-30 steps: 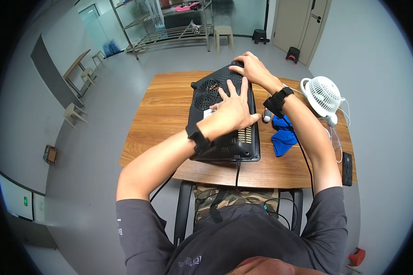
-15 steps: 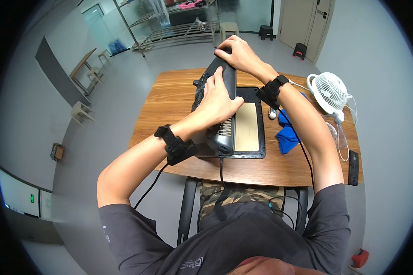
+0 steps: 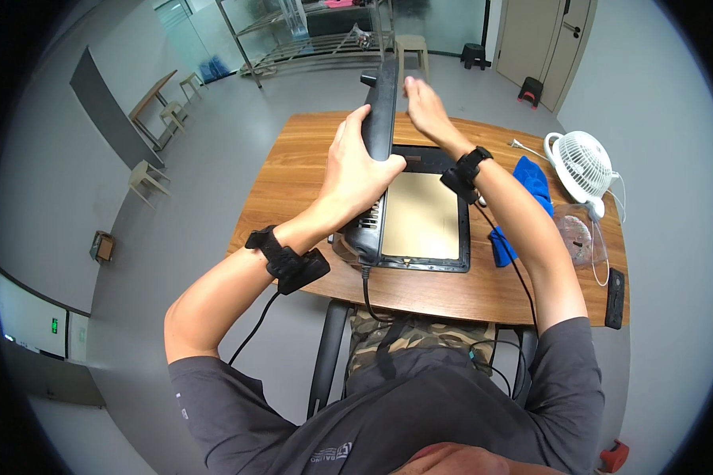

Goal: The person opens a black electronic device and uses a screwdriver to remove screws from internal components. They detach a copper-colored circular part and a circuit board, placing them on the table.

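Observation:
A black corded appliance (image 3: 379,119) with a slatted vent near its lower end stands tilted up on edge over the table. My left hand (image 3: 350,169) grips its side, with the thumb across the edge and the fingers on the far face. My right hand (image 3: 429,115) is apart from it, just to the right of its upper part, with the fingers stretched out and slightly blurred. Under and to the right of the appliance lies a black rectangular frame (image 3: 464,237) around a cream panel (image 3: 421,218). A black cord (image 3: 367,289) runs from the appliance's near end toward my lap.
On the right of the wooden table (image 3: 293,150) are a white fan (image 3: 580,166), blue cloths (image 3: 531,184), a clear plastic bag (image 3: 580,233) and a black bar-shaped object (image 3: 615,298). Metal shelving (image 3: 317,51) and a beige stool (image 3: 410,55) stand beyond.
My right hand has let go of the appliance's far end and moved right. The appliance is tipped steeper, uncovering more of the cream panel, while my left hand keeps hold.

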### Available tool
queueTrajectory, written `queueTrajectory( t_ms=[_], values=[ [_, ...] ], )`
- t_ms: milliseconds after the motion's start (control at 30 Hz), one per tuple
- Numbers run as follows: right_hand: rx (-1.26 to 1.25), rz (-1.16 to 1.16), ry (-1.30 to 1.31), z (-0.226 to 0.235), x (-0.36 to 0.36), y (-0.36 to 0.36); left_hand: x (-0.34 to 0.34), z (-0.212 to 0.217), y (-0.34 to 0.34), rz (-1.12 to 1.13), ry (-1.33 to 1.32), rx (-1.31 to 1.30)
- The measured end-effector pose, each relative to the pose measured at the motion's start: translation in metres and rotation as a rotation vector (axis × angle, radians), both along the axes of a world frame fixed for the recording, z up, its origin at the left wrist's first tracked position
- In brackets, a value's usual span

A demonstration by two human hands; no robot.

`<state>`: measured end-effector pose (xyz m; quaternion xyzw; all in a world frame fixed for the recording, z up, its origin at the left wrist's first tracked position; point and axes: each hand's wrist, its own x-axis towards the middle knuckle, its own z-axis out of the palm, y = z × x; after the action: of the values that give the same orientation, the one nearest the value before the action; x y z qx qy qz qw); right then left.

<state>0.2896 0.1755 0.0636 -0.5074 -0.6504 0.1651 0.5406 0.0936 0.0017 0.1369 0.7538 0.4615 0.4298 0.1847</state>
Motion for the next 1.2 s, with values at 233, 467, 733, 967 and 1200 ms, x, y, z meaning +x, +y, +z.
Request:
queueTrajectory(
  t_ms=[233,467,733,967,1200],
  values=[
    [-0.422,0.352,-0.101,-0.09,-0.055,-0.007,-0.02,-0.006,0.01,0.045,0.008,0.017],
    [-0.406,0.284,-0.321,-0.12,-0.119,-0.02,-0.052,0.002,-0.001,0.064,-0.123,-0.001],
    [-0.438,0.357,-0.163,-0.144,-0.151,-0.024,-0.081,0.009,-0.004,0.126,-0.244,-0.085],
    [-0.355,0.426,-0.019,-0.14,-0.175,-0.035,-0.081,0.001,0.004,0.137,-0.209,0.089],
    [-0.247,0.283,-0.01,-0.093,-0.165,-0.045,-0.087,0.036,0.002,0.054,-0.436,0.022]
  ],
)
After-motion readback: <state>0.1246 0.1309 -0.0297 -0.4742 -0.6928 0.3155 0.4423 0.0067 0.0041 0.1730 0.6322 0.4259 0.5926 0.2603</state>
